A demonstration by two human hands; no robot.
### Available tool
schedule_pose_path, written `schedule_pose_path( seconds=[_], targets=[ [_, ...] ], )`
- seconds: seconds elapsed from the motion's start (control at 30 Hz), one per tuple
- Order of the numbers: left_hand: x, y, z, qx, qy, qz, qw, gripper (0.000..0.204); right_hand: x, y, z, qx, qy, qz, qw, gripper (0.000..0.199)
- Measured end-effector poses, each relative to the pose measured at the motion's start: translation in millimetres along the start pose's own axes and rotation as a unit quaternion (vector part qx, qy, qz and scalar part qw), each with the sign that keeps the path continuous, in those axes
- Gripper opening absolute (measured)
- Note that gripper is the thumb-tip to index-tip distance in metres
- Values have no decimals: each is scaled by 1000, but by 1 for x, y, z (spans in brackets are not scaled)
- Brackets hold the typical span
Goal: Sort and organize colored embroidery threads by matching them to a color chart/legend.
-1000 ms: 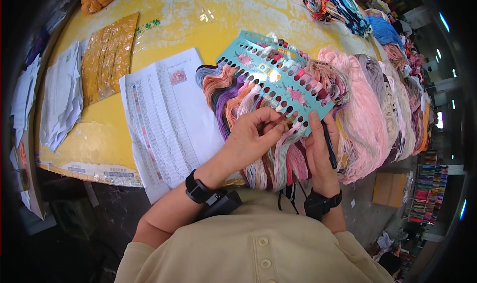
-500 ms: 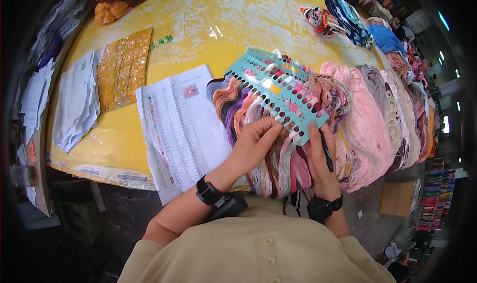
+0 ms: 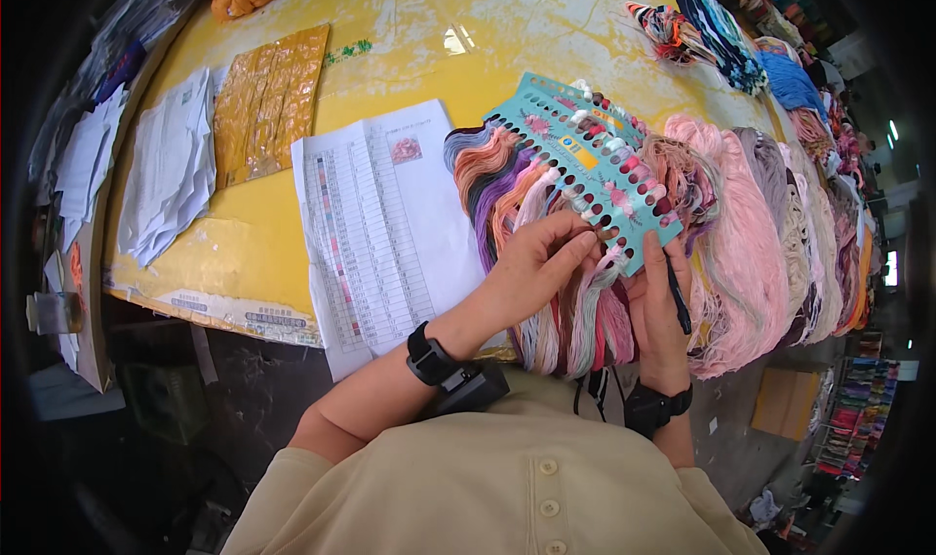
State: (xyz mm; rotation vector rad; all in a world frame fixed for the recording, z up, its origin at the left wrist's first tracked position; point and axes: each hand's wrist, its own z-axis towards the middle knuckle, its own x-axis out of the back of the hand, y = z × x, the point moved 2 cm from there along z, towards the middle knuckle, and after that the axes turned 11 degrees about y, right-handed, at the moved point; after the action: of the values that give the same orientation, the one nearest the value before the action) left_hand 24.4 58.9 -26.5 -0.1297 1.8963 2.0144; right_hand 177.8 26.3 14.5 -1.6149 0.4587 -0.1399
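Note:
A teal cardboard thread organizer (image 3: 612, 196), punched with holes along both long edges and printed with flowers, is held at a slant over the table's near edge. Thread hanks (image 3: 502, 170) in blue, peach, purple, grey and pink hang from its near-left edge. Small pale and dark red tufts line the far edge. My left hand (image 3: 541, 270) has thumb and forefinger pinched at the thread in the lower holes. Gripping the card's lower right corner is my right hand (image 3: 661, 301), with a black pen (image 3: 679, 299) tucked among its fingers. A second teal card (image 3: 558, 89) partly shows behind.
A printed chart sheet (image 3: 375, 233) lies left of the card. Further left are a tape-covered brown board (image 3: 271, 104) and stacked papers (image 3: 171, 170). Large pink yarn hanks (image 3: 736, 253) drape over the right edge. Blue and multicoloured bundles (image 3: 717, 33) lie at the far right.
The whole view has swung, so the table and its things sit further right. Both hands keep nearly the same hold on the card and threads.

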Motion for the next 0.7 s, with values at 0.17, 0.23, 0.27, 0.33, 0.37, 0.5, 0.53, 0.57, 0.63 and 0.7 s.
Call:
schedule_pose_path(
  seconds=[0.17, 0.23, 0.27, 0.33, 0.37, 0.5, 0.53, 0.57, 0.63, 0.7],
  targets=[
    [3, -1, -1, 86, -49, -11, 995, 28, -3, -1, -1, 5, -1, -12, 1000, 31],
    [1, 4, -2, 82, -31, -38, 995, 33, 5, 3, 0, 25, 20, -62, 998, 30],
    [0, 4, -2, 82, -34, -40, 995, 33, 9, 3, 1, 46, 40, -110, 992, 29],
    [-1, 2, -1, 106, -37, -20, 993, 30, 14, -4, 1, 66, 18, -166, 984, 28],
    [-1, 3, -1, 105, -40, -22, 993, 30, 16, -7, 1, 83, -7, -219, 972, 28],
    [1, 6, -1, 72, -33, -5, 997, 25, 19, -18, -6, -1, 5, -117, 993, 24],
    [2, 7, -1, 71, -31, 3, 997, 25, 27, -19, -1, 3, 7, -139, 990, 24],
    [3, 8, -1, 68, -28, 13, 997, 26, 33, -27, -1, 10, 2, -139, 990, 24],
    [3, 12, -2, 52, -22, 5, 998, 25, 47, -46, -3, 140, 33, -308, 941, 23],
    [-1, 19, -3, 48, -47, 14, 998, 25, 68, -61, 12, 197, 50, -303, 931, 20]
  ],
)
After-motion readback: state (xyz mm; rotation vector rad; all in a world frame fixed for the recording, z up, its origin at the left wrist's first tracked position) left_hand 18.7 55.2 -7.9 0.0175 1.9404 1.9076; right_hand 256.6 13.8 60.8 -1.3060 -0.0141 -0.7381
